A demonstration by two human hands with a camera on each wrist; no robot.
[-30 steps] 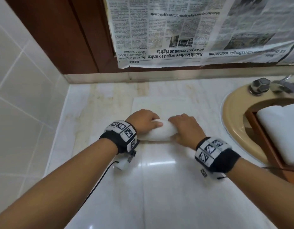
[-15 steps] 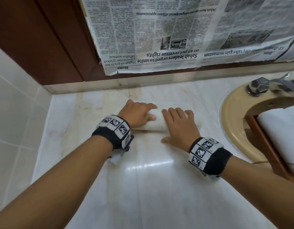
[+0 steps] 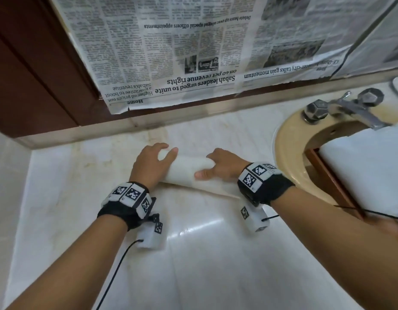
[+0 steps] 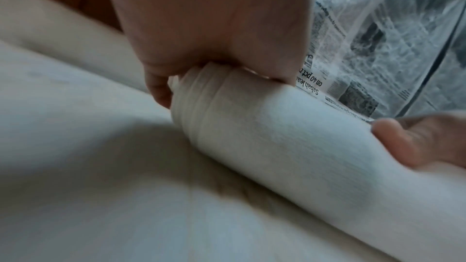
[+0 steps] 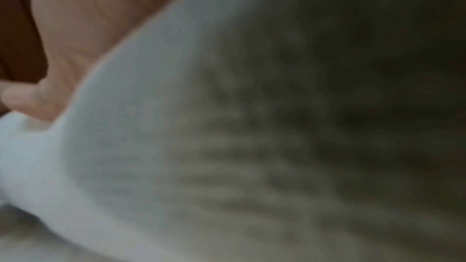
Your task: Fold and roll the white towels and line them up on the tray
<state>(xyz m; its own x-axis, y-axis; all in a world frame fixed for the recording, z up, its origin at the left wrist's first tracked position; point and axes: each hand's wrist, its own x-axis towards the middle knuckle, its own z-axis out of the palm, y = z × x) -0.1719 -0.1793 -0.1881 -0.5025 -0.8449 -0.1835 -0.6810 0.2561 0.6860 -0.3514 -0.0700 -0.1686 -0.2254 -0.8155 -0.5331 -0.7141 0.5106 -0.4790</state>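
A white towel (image 3: 185, 171), rolled into a tight cylinder, lies crosswise on the marble counter (image 3: 193, 253) in the head view. My left hand (image 3: 152, 164) curls round its left end, thumb over the top. My right hand (image 3: 222, 167) grips the right end, thumb along the front. In the left wrist view the rolled towel (image 4: 277, 146) shows its layered end under my left hand (image 4: 214, 27). The right wrist view is blurred, with the towel (image 5: 151, 127) close under my right hand (image 5: 88, 27). At the right, a wooden tray (image 3: 323, 173) holds white towels (image 3: 367, 166).
The tray sits in a beige sink (image 3: 289, 153) with a metal tap (image 3: 350, 106) behind it. Newspaper (image 3: 193, 52) hangs over the wall behind the counter. A tiled wall (image 3: 5, 175) closes the left side. Camera cables trail from both wrists.
The flat part of the towel has been rolled up away from me. My hands went from pressing flat on the roll to gripping its two ends.
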